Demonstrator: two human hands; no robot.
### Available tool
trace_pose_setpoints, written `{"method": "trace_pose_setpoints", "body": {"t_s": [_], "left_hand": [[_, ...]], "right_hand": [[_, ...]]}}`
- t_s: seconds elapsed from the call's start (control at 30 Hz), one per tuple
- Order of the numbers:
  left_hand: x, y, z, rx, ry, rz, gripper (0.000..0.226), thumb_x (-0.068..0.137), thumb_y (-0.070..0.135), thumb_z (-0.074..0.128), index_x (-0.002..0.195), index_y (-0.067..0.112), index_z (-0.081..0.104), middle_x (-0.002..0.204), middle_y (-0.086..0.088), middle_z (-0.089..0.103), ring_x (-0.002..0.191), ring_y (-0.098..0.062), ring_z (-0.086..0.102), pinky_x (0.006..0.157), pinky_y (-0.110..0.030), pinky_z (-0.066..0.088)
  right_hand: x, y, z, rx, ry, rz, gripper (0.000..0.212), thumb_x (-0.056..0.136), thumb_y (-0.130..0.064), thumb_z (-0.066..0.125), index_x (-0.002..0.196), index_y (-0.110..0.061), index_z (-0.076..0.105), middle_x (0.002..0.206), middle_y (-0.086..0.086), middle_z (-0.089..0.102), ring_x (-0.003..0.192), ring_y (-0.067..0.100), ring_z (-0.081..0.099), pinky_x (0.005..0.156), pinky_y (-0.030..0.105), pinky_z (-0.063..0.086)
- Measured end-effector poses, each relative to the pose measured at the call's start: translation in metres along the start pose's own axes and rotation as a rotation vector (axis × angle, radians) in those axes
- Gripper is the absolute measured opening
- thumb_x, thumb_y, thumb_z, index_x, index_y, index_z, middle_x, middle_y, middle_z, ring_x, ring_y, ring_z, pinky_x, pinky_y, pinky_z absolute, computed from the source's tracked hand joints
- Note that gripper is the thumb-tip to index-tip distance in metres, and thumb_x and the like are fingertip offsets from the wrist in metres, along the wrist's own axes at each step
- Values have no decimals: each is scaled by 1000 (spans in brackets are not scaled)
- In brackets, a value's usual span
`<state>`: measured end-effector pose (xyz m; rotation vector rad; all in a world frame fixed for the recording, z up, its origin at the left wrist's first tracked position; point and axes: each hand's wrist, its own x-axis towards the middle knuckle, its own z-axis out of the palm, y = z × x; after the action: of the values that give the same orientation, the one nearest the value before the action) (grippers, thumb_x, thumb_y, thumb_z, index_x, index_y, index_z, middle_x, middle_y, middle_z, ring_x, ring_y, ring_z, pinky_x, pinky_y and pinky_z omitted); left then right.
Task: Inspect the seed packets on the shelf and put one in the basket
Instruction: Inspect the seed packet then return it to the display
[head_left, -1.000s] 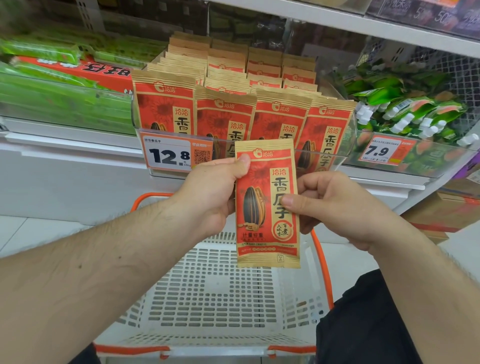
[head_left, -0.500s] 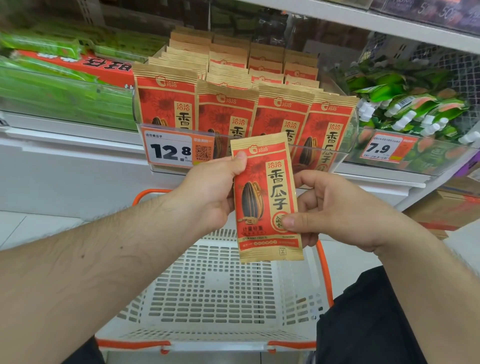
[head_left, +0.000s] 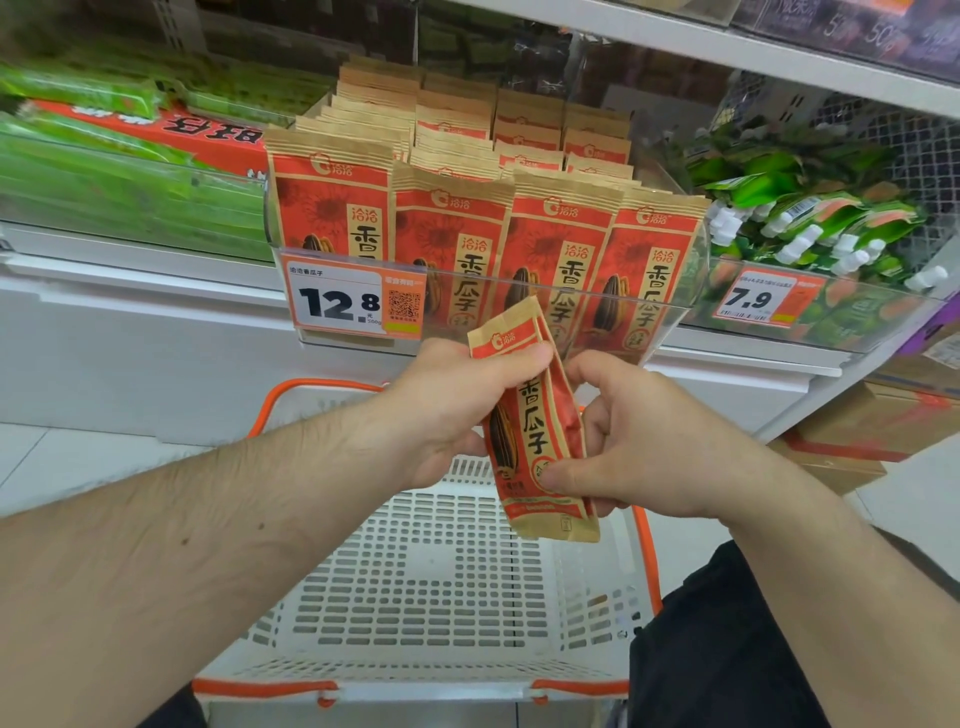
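Note:
A red and tan sunflower seed packet (head_left: 535, 431) is held up between both hands, over the white basket (head_left: 415, 597) with orange handles. My left hand (head_left: 457, 405) pinches its upper left edge with the thumb near the top. My right hand (head_left: 639, 441) grips its lower right side, thumb across the front. The packet is turned partly edge-on and tilts left at the top. Rows of matching seed packets (head_left: 452, 228) stand in a clear tray on the shelf behind.
A 12.8 price tag (head_left: 356, 301) hangs on the tray front. Green packets (head_left: 119, 171) fill the shelf at left; green pouches (head_left: 810, 234) with a 7.9 tag lie at right. Cardboard boxes (head_left: 878, 426) stand at lower right. The shelf's white base runs behind the basket.
The packet has rotated from facing me flat to partly edge-on, its top leaning left. Both hands have kept hold, the right thumb sliding lower on the packet.

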<state>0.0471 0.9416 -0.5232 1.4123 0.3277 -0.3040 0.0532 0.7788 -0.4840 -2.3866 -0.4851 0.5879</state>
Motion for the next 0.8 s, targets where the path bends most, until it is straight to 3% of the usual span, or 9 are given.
{"method": "trace_pose_setpoints", "body": {"t_s": [0.1, 0.17, 0.27, 0.3, 0.37, 0.53, 0.63, 0.73, 0.8], "left_hand": [[-2, 3, 2, -25, 31, 29, 33, 82, 30, 80, 104, 10, 67, 88, -8, 77, 83, -23, 75, 87, -54, 57], [-2, 2, 2, -54, 94, 35, 39, 79, 22, 81, 103, 14, 51, 89, -10, 73, 79, -24, 73, 81, -53, 58], [-2, 3, 0, -21, 28, 47, 34, 81, 18, 77, 85, 19, 43, 88, -11, 68, 79, -29, 65, 79, -52, 55], [-3, 3, 0, 7, -1, 56, 31, 81, 17, 76, 79, 20, 45, 85, -12, 67, 79, -29, 64, 81, -52, 55], [-5, 3, 1, 46, -35, 77, 25, 81, 13, 75, 72, 20, 52, 79, -12, 68, 78, -29, 65, 87, -54, 54], [-7, 2, 4, 97, -65, 96, 26, 83, 11, 74, 64, 19, 59, 83, -16, 72, 81, -29, 67, 92, -54, 53], [-7, 1, 4, 86, -95, 89, 19, 86, 10, 71, 70, 17, 63, 87, -17, 74, 85, -30, 68, 94, -53, 52], [-7, 3, 2, 72, -142, 78, 4, 88, 11, 67, 89, 8, 70, 99, -20, 74, 98, -35, 70, 96, -52, 52], [-6, 4, 0, 48, -161, 63, 11, 90, 11, 65, 96, 4, 71, 99, -21, 74, 100, -34, 69, 95, -51, 53]], "right_hand": [[0, 0, 4, -91, 25, -34, 55, 73, -22, 86, 112, -31, 49, 63, -9, 68, 53, 9, 68, 55, 32, 59], [0, -1, 6, -61, 7, -44, 51, 74, -25, 86, 112, -30, 52, 65, -7, 69, 52, 11, 67, 53, 32, 58], [2, 1, 3, 73, 32, -60, 13, 91, -33, 69, 98, -26, 60, 64, 6, 69, 43, 14, 61, 43, 27, 49], [3, 3, 1, 106, 72, -68, 13, 96, -37, 59, 90, -26, 62, 65, 8, 69, 40, 15, 57, 42, 26, 45], [7, 8, 0, 149, 137, -73, 34, 102, -40, 45, 79, -24, 65, 67, 9, 70, 37, 15, 51, 42, 26, 40], [13, 9, 2, 195, 232, -61, 37, 103, -21, 46, 75, -4, 63, 63, 7, 68, 37, 10, 45, 38, 23, 36], [14, 11, 1, 203, 224, -54, 36, 104, -19, 45, 78, -1, 64, 58, 1, 64, 45, 16, 47, 39, 25, 38], [13, 10, 0, 203, 224, -59, 37, 104, -19, 45, 75, -5, 63, 56, 0, 63, 45, 16, 48, 40, 26, 39], [12, 9, 0, 197, 223, -58, 36, 104, -19, 44, 74, -7, 61, 57, 2, 63, 40, 13, 47, 41, 25, 40]]}}
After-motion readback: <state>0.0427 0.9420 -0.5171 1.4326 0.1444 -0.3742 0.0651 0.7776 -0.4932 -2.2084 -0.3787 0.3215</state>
